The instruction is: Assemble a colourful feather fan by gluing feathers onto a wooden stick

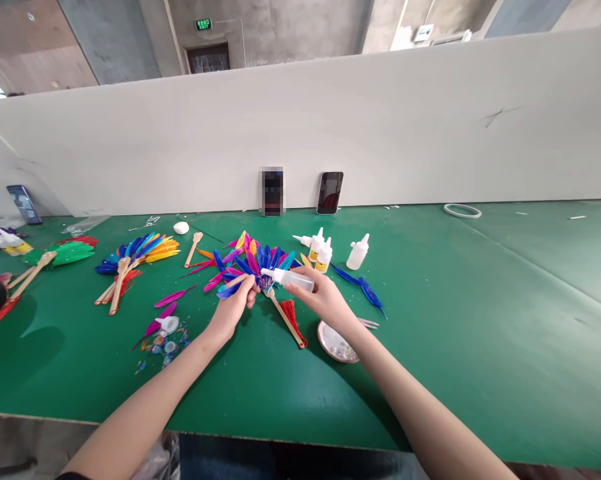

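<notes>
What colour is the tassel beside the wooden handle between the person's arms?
The tassel is red; it shows best in the head view.

The bottle (295,279) in my right grip (316,290) was translucent white, and the feather fan (265,257) mixed blue, magenta and yellow. I saw a red tassel (289,311) and a pale tan handle (283,318) against the plain green counter (455,300).

We stretch both bare forearms (163,383) forward, angled inward. Our left hand (234,307) pinches; near it, our right hand (321,293) curls in a grip.
</notes>
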The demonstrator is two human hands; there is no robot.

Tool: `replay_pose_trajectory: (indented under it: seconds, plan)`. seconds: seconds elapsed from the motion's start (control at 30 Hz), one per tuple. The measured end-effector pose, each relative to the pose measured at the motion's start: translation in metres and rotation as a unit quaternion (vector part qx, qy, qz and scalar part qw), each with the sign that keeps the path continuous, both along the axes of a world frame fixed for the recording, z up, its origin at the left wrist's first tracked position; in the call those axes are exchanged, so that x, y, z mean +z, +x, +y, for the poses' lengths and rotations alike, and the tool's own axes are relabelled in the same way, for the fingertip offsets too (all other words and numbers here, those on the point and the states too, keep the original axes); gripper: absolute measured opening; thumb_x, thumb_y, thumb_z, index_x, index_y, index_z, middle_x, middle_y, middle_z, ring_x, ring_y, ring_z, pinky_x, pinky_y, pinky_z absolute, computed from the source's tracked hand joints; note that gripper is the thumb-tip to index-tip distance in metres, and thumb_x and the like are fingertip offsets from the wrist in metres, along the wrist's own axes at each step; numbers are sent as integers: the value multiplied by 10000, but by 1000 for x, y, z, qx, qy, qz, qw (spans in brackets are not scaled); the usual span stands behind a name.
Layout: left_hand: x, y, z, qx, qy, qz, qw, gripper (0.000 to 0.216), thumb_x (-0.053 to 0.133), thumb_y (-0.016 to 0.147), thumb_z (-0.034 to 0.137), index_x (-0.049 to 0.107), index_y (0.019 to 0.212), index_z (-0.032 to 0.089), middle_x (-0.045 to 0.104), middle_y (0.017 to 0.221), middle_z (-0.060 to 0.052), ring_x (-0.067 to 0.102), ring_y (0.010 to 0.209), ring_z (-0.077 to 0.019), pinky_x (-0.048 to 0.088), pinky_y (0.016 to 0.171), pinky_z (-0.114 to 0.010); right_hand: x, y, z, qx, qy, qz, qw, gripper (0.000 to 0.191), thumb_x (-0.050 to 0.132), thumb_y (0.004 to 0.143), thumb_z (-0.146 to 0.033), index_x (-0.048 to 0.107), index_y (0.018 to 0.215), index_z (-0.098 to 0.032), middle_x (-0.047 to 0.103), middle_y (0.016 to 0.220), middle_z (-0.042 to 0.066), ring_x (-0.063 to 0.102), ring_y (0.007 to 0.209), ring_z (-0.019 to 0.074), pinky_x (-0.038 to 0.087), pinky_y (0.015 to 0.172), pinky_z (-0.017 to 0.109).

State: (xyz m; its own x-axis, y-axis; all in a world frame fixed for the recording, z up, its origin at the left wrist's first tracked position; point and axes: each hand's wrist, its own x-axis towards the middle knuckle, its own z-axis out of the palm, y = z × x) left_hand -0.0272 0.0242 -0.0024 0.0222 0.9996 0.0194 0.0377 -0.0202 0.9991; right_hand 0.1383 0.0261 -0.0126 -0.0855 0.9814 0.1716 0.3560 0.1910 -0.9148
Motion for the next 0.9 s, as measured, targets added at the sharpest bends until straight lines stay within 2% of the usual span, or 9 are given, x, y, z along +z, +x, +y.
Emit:
replay_pose_trajectory:
  seconds: [0.13,0.33,0.47,0.7,0.9]
  plan:
    - [-1,-1,0,0,21,51,998,291,460,756,398,458,567,177,377,453,65,359,420,-61,292,440,-196,0,0,0,-1,11,6,1000,356,553,673,-462,578,860,-160,539,652,3,424,519,108,327,473,224]
    - [1,-3,-1,-15,66,139,988,246,441,784,388,504,660,184,498,507,43,417,419,-76,344,452,-205,-2,1,3,-10,12,103,995,392,530,677,-503,568,884,-172,491,622,-13,401,487,89,314,440,212]
    - [0,-3,-2,-14,88,155,984,198,440,793,369,522,792,188,544,546,41,436,418,-81,359,458,-206,-2,2,5,-19,-24,166,986,401,559,646,-510,564,861,-171,479,602,-29,404,457,76,348,440,218]
    - [-1,-3,-7,-19,140,179,974,142,493,771,347,485,779,206,500,500,68,444,426,-78,337,449,-188,1,1,2,-4,-105,285,953,414,608,626,-467,555,911,-172,599,754,6,481,484,64,433,512,230]
    - [-1,-2,-4,-38,143,135,980,152,523,750,342,529,761,190,546,607,30,520,517,-94,415,531,-214,0,2,2,1,-131,297,946,389,625,624,-438,547,897,-172,587,727,-4,497,507,66,443,530,225]
